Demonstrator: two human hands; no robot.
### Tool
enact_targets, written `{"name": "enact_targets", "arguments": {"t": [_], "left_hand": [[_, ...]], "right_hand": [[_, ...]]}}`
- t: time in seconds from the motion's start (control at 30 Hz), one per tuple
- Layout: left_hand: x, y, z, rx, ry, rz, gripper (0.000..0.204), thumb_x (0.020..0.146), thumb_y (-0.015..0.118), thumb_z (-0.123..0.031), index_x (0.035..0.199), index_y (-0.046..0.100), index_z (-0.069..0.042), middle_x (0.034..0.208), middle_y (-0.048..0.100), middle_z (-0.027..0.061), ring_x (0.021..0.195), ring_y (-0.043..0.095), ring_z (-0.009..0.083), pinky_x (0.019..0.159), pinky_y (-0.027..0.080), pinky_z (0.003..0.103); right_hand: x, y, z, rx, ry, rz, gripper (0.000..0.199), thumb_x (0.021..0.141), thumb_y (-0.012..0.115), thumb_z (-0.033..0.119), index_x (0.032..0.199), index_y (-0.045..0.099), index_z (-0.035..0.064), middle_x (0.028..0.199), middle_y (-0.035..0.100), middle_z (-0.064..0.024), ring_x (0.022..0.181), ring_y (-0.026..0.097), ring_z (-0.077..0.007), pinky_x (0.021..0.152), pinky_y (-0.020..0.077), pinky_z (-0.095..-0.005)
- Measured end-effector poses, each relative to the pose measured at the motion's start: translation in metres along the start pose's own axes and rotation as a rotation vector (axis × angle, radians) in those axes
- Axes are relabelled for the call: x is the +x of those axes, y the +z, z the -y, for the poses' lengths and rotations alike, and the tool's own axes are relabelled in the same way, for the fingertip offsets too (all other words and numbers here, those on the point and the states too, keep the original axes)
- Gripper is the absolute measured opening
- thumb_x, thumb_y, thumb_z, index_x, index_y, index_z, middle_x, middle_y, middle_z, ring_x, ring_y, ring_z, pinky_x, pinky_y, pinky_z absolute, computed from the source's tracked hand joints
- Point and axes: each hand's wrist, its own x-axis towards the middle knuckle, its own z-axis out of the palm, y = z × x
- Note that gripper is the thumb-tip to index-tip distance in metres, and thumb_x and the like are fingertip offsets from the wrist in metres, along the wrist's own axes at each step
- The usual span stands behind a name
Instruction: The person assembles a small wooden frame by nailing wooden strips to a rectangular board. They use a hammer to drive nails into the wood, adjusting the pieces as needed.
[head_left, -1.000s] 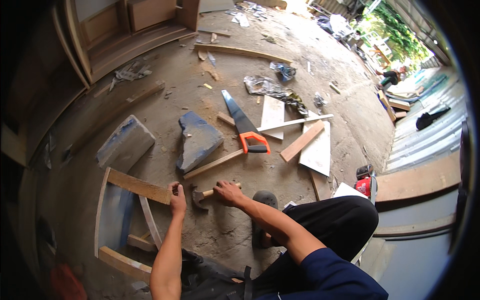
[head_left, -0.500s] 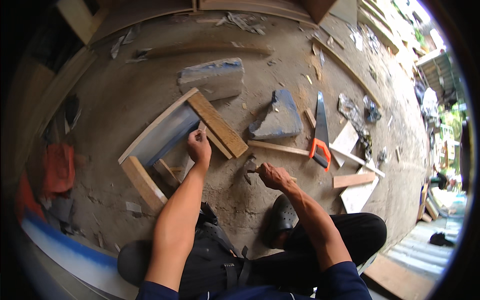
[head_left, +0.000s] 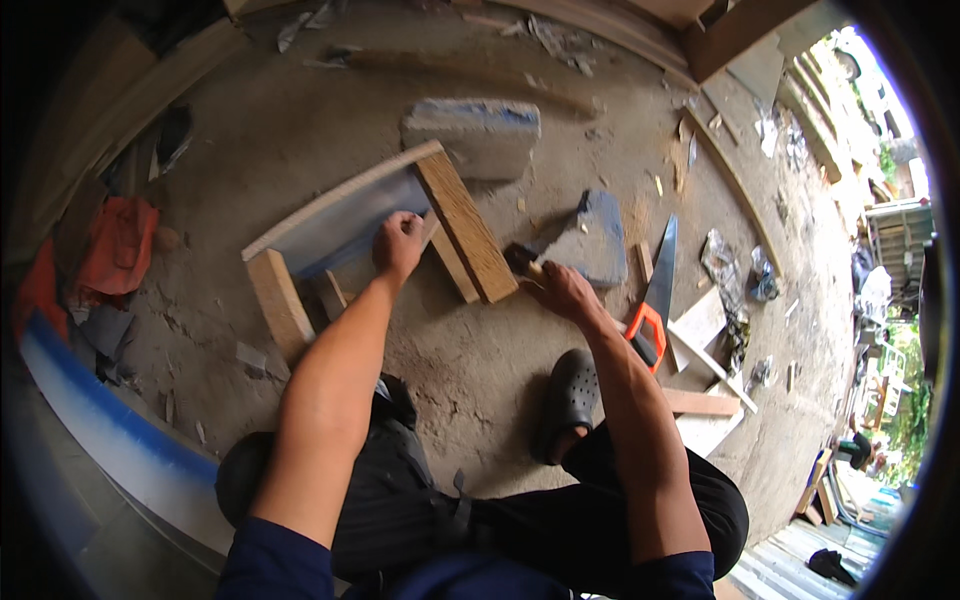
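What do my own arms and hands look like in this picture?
Your left hand and right hand are bare, with no gloves and no watch or bracelet to be seen. Both forearms are uncovered. The left sleeve and right sleeve are short and dark navy blue, with no markings visible on them.

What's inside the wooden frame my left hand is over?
Inside the wooden frame, a bluish-white surface and a wooden strip show. Your left hand and forearm hide whatever lies beneath them.
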Motion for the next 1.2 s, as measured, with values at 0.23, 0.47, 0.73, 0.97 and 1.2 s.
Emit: {"name": "enact_targets", "arguments": {"t": [0.23,0.47,0.73,0.97,1.2], "left_hand": [[-0.009,0.031,0.024,-0.075,-0.065,-0.026,0.021,0.091,0.056,-0.025,0.096,0.064,-0.005,0.087,0.069,0.0108,0.079,0.067,0.0265,0.068,0.05,0.037],[-0.011,0.058,0.016,-0.109,0.276,-0.184,0.021,0.095,0.057,-0.021,0.098,0.061,-0.001,0.088,0.062,0.0044,0.082,0.056,0.0132,0.076,0.045,0.027],[-0.025,0.054,-0.032,0.041,-0.071,-0.185,0.03,0.096,0.056,-0.025,0.108,0.06,0.002,0.1,0.066,0.011,0.091,0.061,0.0179,0.084,0.048,0.028],[-0.024,0.065,-0.023,0.119,0.035,-0.235,0.023,0.097,0.054,-0.02,0.105,0.058,0.001,0.092,0.065,0.0133,0.087,0.062,0.0211,0.079,0.048,0.031],[-0.019,0.062,-0.006,0.196,0.145,-0.314,0.013,0.094,0.058,-0.02,0.099,0.062,-0.008,0.087,0.063,0.0096,0.079,0.062,0.0259,0.069,0.048,0.033]], "right_hand": [[0.033,0.03,-0.017,0.338,-0.065,-0.085,0.04,0.083,0.064,0.039,0.093,0.059,0.0005,0.079,0.064,-0.0247,0.081,0.062,-0.0434,0.069,0.0474,-0.048],[0.096,0.023,-0.026,0.437,0.038,-0.033,0.042,0.084,0.061,0.039,0.098,0.061,-0.0007,0.085,0.064,-0.0282,0.088,0.062,-0.0442,0.075,0.049,-0.0488],[0.11,0.019,-0.035,0.499,0.021,0.106,0.045,0.086,0.058,0.04,0.095,0.06,-0.0039,0.085,0.063,-0.0305,0.086,0.061,-0.0466,0.076,0.0477,-0.0496],[0.115,0.025,-0.043,0.557,0.036,0.042,0.046,0.087,0.059,0.041,0.089,0.058,-0.0046,0.072,0.06,-0.0236,0.069,0.061,-0.0379,0.067,0.047,-0.0433],[0.114,0.017,-0.035,0.555,0.005,0.091,0.046,0.087,0.058,0.04,0.095,0.058,-0.0051,0.083,0.061,-0.0317,0.086,0.059,-0.0482,0.076,0.0469,-0.05]]}}
